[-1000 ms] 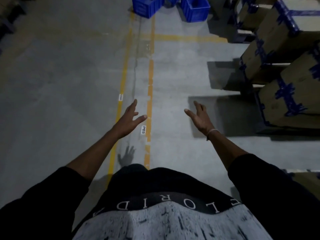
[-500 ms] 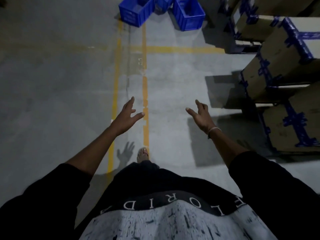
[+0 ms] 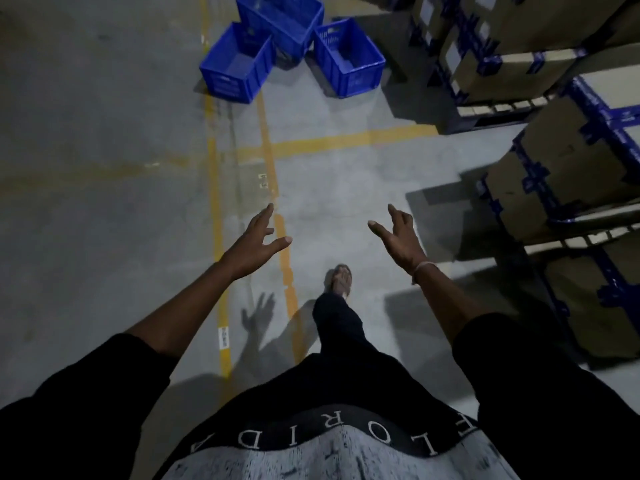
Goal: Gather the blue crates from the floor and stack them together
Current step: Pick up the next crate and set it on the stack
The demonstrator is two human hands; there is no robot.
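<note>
Both hands are out in front holding nothing; left hand has its fingers spread loose with the thumb sticking out, right hand is relaxed too, fingers a bit bent. The three blue crates sit bunched together on the floor well past the fingertips, up and slightly left of them, by the yellow floor lines; taped cardboard boxes are stacked off to the right of the right fingers; one sandalled foot is stepping below and between the hands.
</note>
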